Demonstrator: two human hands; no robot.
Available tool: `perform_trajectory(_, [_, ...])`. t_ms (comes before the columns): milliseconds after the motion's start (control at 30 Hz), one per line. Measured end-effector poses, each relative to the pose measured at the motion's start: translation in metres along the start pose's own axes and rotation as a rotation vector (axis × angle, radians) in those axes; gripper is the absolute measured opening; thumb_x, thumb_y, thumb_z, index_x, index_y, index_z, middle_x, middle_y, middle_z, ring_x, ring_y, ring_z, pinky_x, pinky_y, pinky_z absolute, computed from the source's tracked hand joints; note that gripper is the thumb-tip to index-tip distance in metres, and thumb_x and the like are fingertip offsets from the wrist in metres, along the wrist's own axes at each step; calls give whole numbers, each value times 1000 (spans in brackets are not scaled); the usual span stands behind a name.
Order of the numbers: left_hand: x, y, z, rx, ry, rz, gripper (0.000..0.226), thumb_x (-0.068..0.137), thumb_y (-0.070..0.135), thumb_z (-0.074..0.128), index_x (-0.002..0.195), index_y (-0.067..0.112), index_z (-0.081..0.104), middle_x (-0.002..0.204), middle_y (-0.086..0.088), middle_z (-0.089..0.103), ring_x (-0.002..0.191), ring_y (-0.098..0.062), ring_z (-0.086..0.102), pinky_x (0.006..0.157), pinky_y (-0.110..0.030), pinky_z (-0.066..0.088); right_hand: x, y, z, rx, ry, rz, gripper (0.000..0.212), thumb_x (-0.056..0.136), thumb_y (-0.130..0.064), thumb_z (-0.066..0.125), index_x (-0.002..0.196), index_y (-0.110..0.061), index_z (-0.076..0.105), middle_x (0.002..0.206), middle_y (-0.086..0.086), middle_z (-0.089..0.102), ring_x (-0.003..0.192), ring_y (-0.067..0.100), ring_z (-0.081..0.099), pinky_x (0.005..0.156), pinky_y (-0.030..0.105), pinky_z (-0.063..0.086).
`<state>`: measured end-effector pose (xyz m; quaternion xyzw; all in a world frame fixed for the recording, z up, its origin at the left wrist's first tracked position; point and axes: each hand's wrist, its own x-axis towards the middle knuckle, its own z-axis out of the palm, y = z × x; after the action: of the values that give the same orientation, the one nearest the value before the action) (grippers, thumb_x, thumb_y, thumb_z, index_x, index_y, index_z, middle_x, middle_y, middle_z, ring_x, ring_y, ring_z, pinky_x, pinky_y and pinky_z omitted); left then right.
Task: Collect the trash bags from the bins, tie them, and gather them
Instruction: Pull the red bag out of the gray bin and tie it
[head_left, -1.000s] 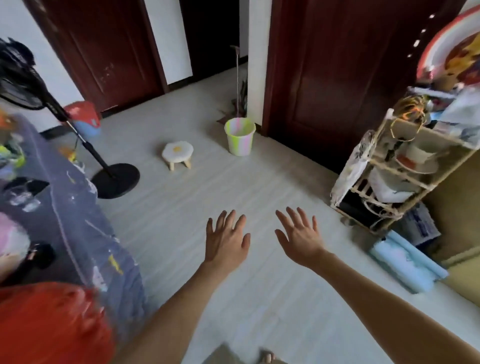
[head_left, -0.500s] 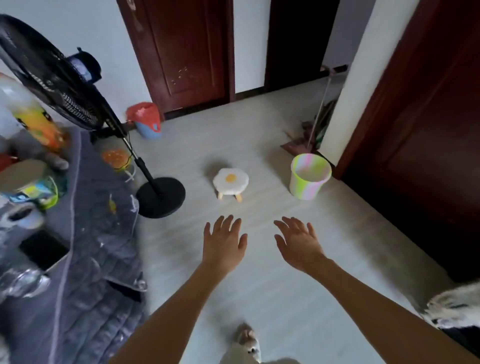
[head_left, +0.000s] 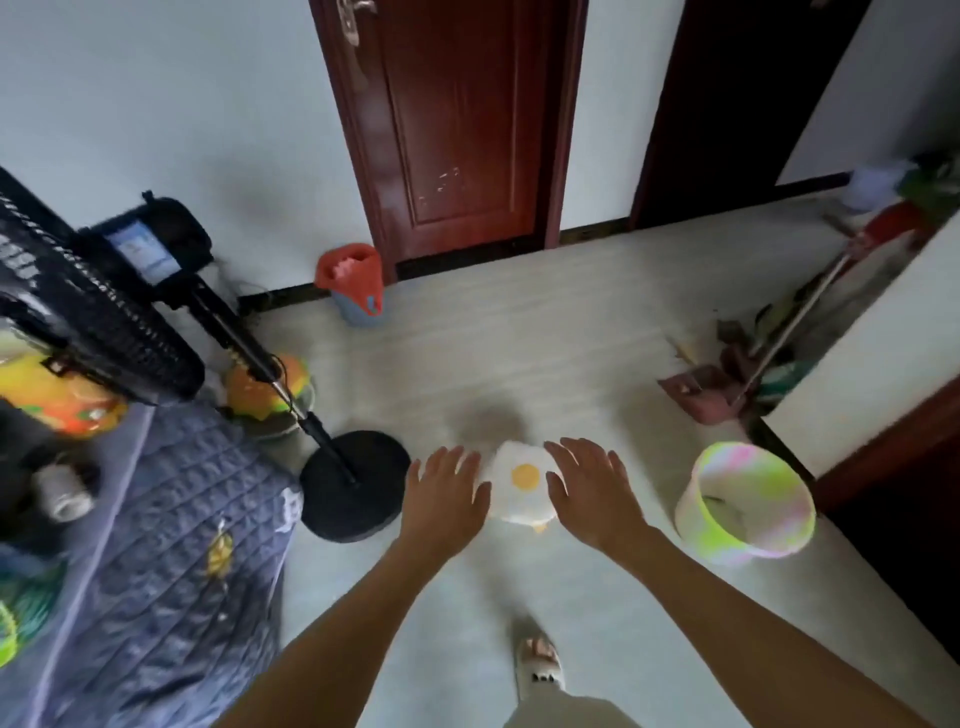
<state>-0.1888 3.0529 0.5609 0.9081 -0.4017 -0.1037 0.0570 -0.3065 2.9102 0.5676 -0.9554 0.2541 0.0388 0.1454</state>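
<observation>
A pastel striped bin stands on the floor at the right, a little trash showing inside. A second bin, grey-blue with a red bag lining it, stands by the far wall next to the door. My left hand and my right hand hover in front of me with fingers straight, palms down, holding nothing. Both are over the floor, on either side of a small egg-shaped stool.
A black standing fan has its base left of my hands. A bed with a dark quilt fills the left side. A broom and dustpan lean at the right wall corner. My slippered foot is below.
The view has swung left and I have stepped forward. The striped bin, stool and fan base are closer, and the red-bagged bin is nearer the middle. Both hands stay open and empty.
</observation>
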Motion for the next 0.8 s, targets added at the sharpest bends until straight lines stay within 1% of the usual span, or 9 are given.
perform_trajectory(33, [26, -10, -12, -4, 7, -27, 50, 97, 42, 30, 143, 23, 26, 152, 1, 26, 141, -18, 20, 116, -41, 15, 33, -2, -6, 15, -9, -16, 48, 97, -36, 21, 143, -22, 26, 150, 0, 28, 140, 18, 18, 115, 41, 11])
perform_trajectory(67, [52, -22, -24, -10, 30, -53, 50, 97, 41, 30, 143, 23, 26, 152, 1, 27, 141, -19, 21, 116, -41, 16, 68, -6, -12, 18, 0, -37, 53, 94, -40, 15, 142, -21, 27, 149, 1, 29, 140, 18, 19, 115, 41, 11])
perform_trajectory(133, [96, -46, -45, -23, 68, -93, 51, 95, 41, 33, 142, 23, 28, 150, 1, 31, 139, -19, 25, 114, -41, 20, 126, -19, -24, 24, 32, -100, 69, 83, -44, 2, 141, -21, 30, 148, 1, 32, 139, 19, 22, 114, 42, 14])
perform_trajectory(200, [137, -71, -60, -37, 78, -144, 50, 95, 40, 35, 141, 23, 30, 149, 2, 33, 138, -19, 27, 113, -42, 22, 183, -31, -30, 30, 9, -143, 71, 80, -43, 0, 141, -22, 30, 148, 1, 33, 139, 19, 23, 114, 42, 15])
perform_trajectory(300, [210, -120, -70, -73, 72, -235, 50, 95, 39, 35, 142, 23, 29, 150, 2, 31, 140, -19, 24, 114, -43, 21, 280, -55, -29, 28, -46, -178, 53, 93, -36, 14, 142, -22, 28, 149, 0, 30, 139, 18, 21, 114, 41, 15])
perform_trajectory(400, [290, -169, -75, -86, 56, -264, 51, 95, 39, 36, 143, 23, 28, 151, 1, 29, 141, -19, 23, 115, -43, 18, 370, -78, -25, 33, -73, -176, 51, 94, -35, 17, 142, -22, 27, 149, 0, 29, 139, 18, 21, 115, 41, 15])
perform_trajectory(533, [389, -218, -95, -101, 72, -278, 50, 95, 38, 37, 142, 22, 29, 150, 0, 32, 139, -20, 27, 115, -43, 20, 473, -104, -26, 71, -95, -145, 44, 97, -28, 31, 141, -21, 29, 147, 1, 33, 137, 19, 27, 114, 41, 20])
perform_trajectory(667, [478, -259, -122, -125, 55, -298, 48, 94, 35, 38, 140, 20, 34, 146, -2, 37, 136, -22, 31, 113, -43, 23, 561, -127, -42, 143, -129, -114, 44, 97, -27, 33, 140, -19, 31, 144, 4, 39, 132, 23, 35, 110, 41, 27])
perform_trajectory(800, [574, -305, -146, -150, 57, -297, 46, 93, 33, 40, 137, 19, 38, 142, -2, 43, 131, -23, 38, 109, -41, 28, 662, -139, -56, 170, -148, -75, 43, 97, -25, 34, 139, -17, 32, 140, 6, 43, 127, 26, 41, 104, 37, 34])
